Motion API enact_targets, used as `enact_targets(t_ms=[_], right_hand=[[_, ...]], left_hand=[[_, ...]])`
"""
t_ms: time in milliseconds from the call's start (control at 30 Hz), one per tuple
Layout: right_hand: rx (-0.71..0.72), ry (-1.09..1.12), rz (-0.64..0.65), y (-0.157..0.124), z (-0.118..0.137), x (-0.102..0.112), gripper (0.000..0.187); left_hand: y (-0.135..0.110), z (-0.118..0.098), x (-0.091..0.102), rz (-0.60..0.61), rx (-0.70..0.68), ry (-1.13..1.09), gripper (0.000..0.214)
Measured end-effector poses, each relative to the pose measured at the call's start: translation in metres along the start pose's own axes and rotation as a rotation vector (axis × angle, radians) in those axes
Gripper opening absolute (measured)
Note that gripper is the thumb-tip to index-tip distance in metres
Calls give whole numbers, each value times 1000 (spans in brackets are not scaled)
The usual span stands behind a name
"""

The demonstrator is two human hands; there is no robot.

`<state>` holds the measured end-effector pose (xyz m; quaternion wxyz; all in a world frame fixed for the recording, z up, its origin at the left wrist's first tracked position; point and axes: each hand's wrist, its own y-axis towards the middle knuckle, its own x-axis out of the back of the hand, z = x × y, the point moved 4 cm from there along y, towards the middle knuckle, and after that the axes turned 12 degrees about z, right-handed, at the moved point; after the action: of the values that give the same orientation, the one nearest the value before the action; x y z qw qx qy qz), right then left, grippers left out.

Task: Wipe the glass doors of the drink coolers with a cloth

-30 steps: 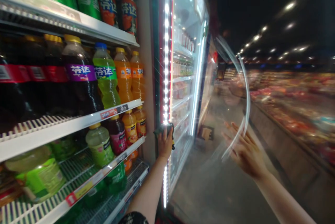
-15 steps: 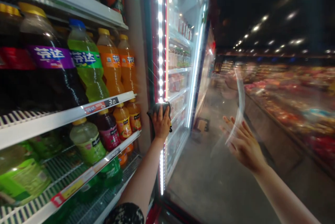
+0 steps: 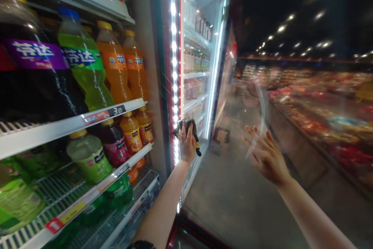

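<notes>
In the head view my left hand (image 3: 188, 144) has its fingers over a dark cloth (image 3: 186, 125) with a yellow-and-black end hanging down. Hand and cloth are beside the lit strip (image 3: 174, 47) at the cooler's side, in front of the clear glass door (image 3: 221, 198). Out to the right, my right hand (image 3: 266, 154) is open, its fingers spread at the glass near a pale curved strip (image 3: 263, 105), perhaps a handle. Whether its palm touches the glass I cannot tell.
Left of my arm, the cooler shelf (image 3: 72, 126) carries soda bottles (image 3: 83, 62); juice bottles (image 3: 132, 134) stand one level lower. Beyond the glass are another lit cooler (image 3: 201, 74), a box (image 3: 222, 135) on the floor and a long blurred goods display (image 3: 320, 124).
My left hand and the cloth have moved right and slightly down, away from the lit strip's middle. The right hand stays spread at the glass. The view has turned slightly right.
</notes>
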<state>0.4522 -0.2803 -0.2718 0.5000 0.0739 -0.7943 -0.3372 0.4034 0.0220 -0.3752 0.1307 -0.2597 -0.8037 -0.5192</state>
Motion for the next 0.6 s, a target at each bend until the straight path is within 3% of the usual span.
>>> enact_targets(t_ms=[100,233,300,367,533,600], right_hand=[[5,5,34,0,1,3,49],[10,17,69,-10,4,8,50],[8,25,79,-19,3,11,51],[5,30,80,-28,2,13,48],[-32,40,51,-38,0,14,43],[-36,46,43,-39,4,9,41]], left_hand=[[-5,-1,-9,-39,38,-12,54],[-56,5,-21,-80,102,-26,59],[-70,6,-24,-103,127,-33,61],[-63,2,-23,-135,147,-41,63],[-9,-26,-25,-193,144,-46,63],[-10,-37,-33,-164,81,-19,65]])
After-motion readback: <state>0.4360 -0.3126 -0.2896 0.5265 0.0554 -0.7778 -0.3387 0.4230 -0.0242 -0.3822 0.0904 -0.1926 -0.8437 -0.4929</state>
